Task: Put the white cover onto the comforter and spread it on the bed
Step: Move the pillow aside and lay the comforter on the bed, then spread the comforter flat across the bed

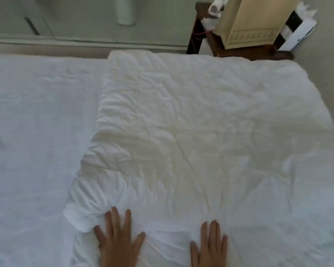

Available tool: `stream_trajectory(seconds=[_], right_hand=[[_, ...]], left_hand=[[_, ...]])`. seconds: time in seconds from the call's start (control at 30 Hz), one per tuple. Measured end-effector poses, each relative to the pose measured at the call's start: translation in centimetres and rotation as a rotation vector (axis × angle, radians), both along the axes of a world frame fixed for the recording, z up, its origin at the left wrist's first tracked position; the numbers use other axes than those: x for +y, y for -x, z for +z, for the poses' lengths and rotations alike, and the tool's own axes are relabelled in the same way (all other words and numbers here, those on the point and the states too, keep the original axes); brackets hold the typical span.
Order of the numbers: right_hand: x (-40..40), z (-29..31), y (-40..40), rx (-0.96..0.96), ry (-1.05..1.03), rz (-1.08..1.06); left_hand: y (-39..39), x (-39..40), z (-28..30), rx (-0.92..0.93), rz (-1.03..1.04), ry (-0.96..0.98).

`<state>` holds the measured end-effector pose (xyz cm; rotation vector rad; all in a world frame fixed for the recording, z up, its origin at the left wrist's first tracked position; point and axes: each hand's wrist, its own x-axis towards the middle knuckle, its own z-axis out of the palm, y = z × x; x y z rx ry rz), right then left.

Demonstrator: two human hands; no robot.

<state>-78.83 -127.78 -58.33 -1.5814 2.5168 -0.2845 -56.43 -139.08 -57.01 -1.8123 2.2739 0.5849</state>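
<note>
bed (31, 132): white sheet | on it: wrinkled white covered comforter (191, 132), lying flat over right part

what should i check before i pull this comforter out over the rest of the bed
1. Both hands free to take a grip: ok. The left hand and right hand lie flat, fingers straight, on the near edge of the comforter.
2. Cover fully on: cannot tell. The fabric is all white and creased, and no opening shows.
3. Comforter spread across the bed: not ok. It covers only the right part; the sheet on the left lies bare.
4. Near left corner flat: not ok. The corner is bunched.
5. Far edge clear of the nightstand: cannot tell. It lies right up against it.
</note>
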Motion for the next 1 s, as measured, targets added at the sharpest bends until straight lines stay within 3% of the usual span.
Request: stream_trajectory(seconds=[0.1,0.27,0.63,0.87,1.0], right_hand=[[0.0,-3.8,0.0,0.068,0.002,0.019],[0.2,-3.3,-0.3,0.065,-0.074,-0.021],[-0.3,-3.2,0.5,0.135,0.113,0.002],[0.2,-3.1,-0.1,0.181,0.094,-0.037],[2.7,-2.1,-1.2,0.109,-0.048,0.016]], left_hand=[[0.2,-0.4,-3.1,0.067,0.039,0.062],[-0.6,0.1,-1.9,-0.008,-0.038,0.14],[-0.9,0.6,-3.6,0.015,-0.088,0.365],[-1.6,0.6,-3.8,0.068,-0.13,0.441],[-3.6,6.7,-3.3,0.042,-0.207,0.392]])
